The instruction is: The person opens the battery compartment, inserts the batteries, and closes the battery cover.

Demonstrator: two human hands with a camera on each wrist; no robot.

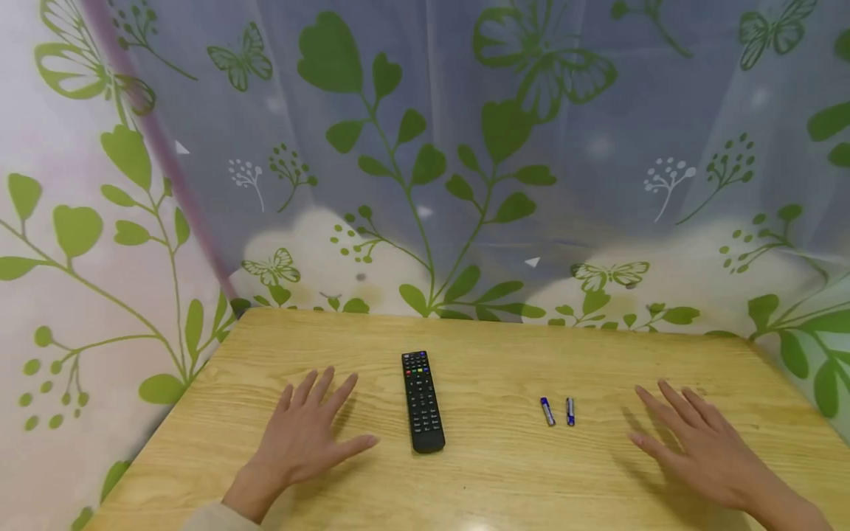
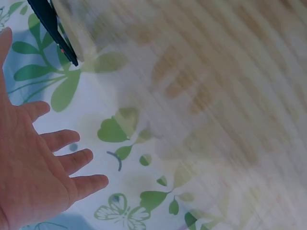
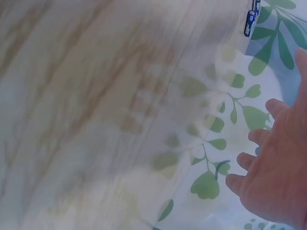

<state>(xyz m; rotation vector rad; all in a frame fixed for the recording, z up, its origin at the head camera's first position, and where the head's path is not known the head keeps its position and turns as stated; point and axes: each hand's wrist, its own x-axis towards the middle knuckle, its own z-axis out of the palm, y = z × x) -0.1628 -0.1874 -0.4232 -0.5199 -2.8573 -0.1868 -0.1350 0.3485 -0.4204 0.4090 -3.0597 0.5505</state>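
Observation:
A black remote control (image 1: 423, 404) lies lengthwise on the wooden table, its buttons facing up. To its left, my left hand (image 1: 302, 435) spreads its fingers palm down, holding nothing, the thumb pointing at the remote. Two small blue and silver batteries (image 1: 547, 411) lie side by side to the right of the remote. Further right, my right hand (image 1: 707, 446) is also spread and holds nothing. The left wrist view shows the left palm (image 2: 38, 167) and part of the remote (image 2: 53, 28). In the right wrist view the batteries (image 3: 250, 21) appear near the top, above the right hand (image 3: 278, 167).
The light wooden table (image 1: 491, 472) reaches back to a hanging curtain (image 1: 451, 147) printed with green leaves and butterflies. Another stretch of patterned cloth (image 1: 80, 295) hangs along the left edge.

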